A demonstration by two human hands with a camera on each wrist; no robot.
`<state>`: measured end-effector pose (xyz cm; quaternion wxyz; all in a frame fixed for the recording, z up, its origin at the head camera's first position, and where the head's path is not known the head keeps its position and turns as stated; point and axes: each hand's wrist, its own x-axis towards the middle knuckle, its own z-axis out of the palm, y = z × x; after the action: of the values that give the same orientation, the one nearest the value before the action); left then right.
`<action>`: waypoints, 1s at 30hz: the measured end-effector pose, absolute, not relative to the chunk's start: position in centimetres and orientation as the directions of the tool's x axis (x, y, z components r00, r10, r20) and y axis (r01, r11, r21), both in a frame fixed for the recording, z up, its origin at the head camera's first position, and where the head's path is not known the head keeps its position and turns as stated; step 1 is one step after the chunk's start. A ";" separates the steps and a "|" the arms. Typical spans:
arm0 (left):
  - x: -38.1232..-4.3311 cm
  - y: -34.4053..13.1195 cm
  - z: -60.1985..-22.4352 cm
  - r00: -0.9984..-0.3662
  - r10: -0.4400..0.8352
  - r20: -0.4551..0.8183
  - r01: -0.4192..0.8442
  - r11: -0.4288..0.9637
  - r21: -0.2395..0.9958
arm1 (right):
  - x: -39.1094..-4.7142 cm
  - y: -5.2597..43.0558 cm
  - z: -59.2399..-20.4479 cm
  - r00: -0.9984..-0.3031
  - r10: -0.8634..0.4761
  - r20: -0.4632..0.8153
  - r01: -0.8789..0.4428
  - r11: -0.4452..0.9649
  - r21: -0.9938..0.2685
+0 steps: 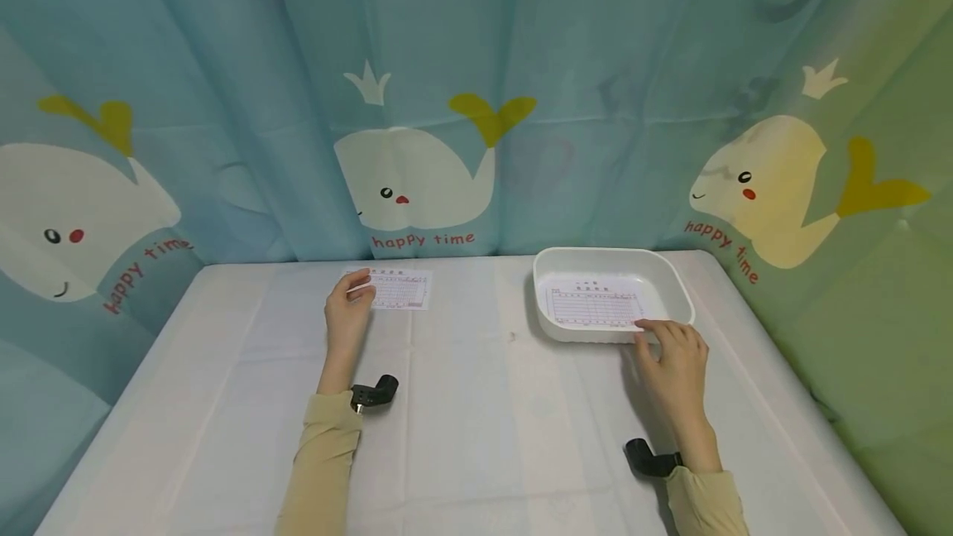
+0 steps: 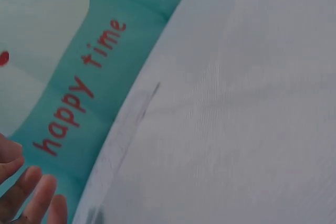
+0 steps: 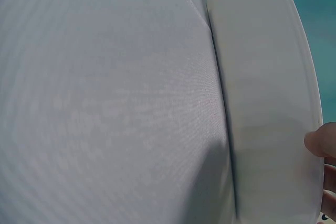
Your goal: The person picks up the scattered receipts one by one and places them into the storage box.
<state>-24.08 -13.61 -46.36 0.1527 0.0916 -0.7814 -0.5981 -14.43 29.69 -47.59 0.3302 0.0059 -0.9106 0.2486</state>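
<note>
In the head view a white plastic tray stands at the table's back right, and a paper form printed with a red grid lies inside it. My right hand grips the tray's near right rim, with the thumb against the outer wall and the fingers over the edge. A second printed form lies flat at the back, left of centre. Over its left end hovers my left hand, the fingers loosely bent and apart, holding nothing; part of that form is hidden behind them.
A white cloth covers the table. Behind it hangs a blue-green curtain with whale prints, meeting the table's back edge and running along both sides. Each wrist wears a black camera.
</note>
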 end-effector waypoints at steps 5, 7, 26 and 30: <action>-24.7 -15.0 -46.9 -0.921 -0.364 0.140 0.018 0.319 0.948 | -14.4 29.6 -47.5 -0.776 0.154 0.612 -0.178 0.877 -0.446; -25.0 -15.5 -47.1 -0.915 -0.377 0.142 0.009 0.333 0.943 | -14.4 29.6 -47.5 -0.776 0.155 0.611 -0.175 0.878 -0.446; -28.2 -18.7 -47.2 -0.922 -0.370 0.116 -0.085 0.484 0.871 | -14.6 29.9 -47.9 -0.782 0.156 0.604 -0.173 0.876 -0.450; -28.4 -18.9 -47.5 -0.929 -0.345 0.134 -0.080 0.541 0.838 | -14.5 29.8 -47.9 -0.786 0.155 0.599 -0.167 0.879 -0.446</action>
<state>-28.41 -18.85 -47.49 0.1430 0.1228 -0.8659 -0.4633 -14.54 29.83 -47.89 0.3273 0.0032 -0.9124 0.2455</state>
